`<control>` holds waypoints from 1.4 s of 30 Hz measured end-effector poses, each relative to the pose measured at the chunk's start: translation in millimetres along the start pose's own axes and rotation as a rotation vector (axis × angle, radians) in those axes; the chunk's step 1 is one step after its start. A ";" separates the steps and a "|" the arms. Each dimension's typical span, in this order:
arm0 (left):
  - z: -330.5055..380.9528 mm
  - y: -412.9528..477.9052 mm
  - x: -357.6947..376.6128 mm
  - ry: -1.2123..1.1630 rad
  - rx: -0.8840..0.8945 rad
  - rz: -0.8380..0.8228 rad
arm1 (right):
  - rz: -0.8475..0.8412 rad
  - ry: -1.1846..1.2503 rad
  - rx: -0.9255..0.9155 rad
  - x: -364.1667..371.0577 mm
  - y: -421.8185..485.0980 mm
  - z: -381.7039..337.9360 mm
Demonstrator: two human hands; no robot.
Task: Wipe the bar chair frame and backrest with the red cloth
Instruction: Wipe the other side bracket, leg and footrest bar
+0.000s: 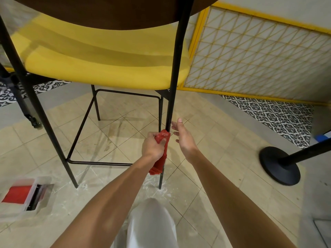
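The bar chair has a yellow seat (107, 68), a dark brown backrest (111, 13) at the top of the view, and a thin black metal frame. Its near right leg (176, 56) runs down the middle of the view. My left hand (152, 145) grips the red cloth (162, 153), which is wrapped against the lower part of that leg and hangs down along it. My right hand (184, 138) is open just to the right of the leg, fingers spread, holding nothing.
A clear plastic box (32, 203) holding a red item lies on the tiled floor at lower left. A black stanchion base (277, 167) stands at right. A yellow lattice panel (254, 52) lines the back right. My white-clad knee (152, 224) is at the bottom centre.
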State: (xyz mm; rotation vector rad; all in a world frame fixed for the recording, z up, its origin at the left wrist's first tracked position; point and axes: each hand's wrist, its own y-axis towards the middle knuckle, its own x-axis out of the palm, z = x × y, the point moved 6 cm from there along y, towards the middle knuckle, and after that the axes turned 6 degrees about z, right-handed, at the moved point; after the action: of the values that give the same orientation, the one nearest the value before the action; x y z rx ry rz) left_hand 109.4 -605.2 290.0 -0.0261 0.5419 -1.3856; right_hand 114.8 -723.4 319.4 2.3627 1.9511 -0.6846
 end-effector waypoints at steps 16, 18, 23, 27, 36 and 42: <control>38.2 -31.5 -8.5 -0.187 0.159 -0.108 | -0.011 0.241 -0.072 1.1 -36.9 -1.8; 45.2 -31.8 -12.9 -0.137 0.233 -0.058 | -0.003 0.261 -0.112 0.1 -38.7 -6.6; 54.0 -24.3 -28.9 -0.024 0.347 0.029 | 0.194 0.263 -0.128 -16.5 -31.9 -10.9; 53.9 -12.7 -43.4 -0.031 0.334 0.124 | 0.307 0.261 -0.138 -31.9 -23.6 -26.6; 60.9 8.5 -53.0 -0.189 0.315 0.221 | 0.412 0.117 -0.425 -31.2 -19.1 -87.8; 63.7 13.9 -51.0 -0.223 0.298 0.225 | 0.466 0.058 -0.433 -6.3 -19.3 -76.5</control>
State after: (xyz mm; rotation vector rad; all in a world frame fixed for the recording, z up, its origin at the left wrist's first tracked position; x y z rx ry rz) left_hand 142.0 -573.4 359.1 0.1168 0.1440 -1.2125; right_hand 120.9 -704.1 395.9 2.4210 1.3024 -0.1489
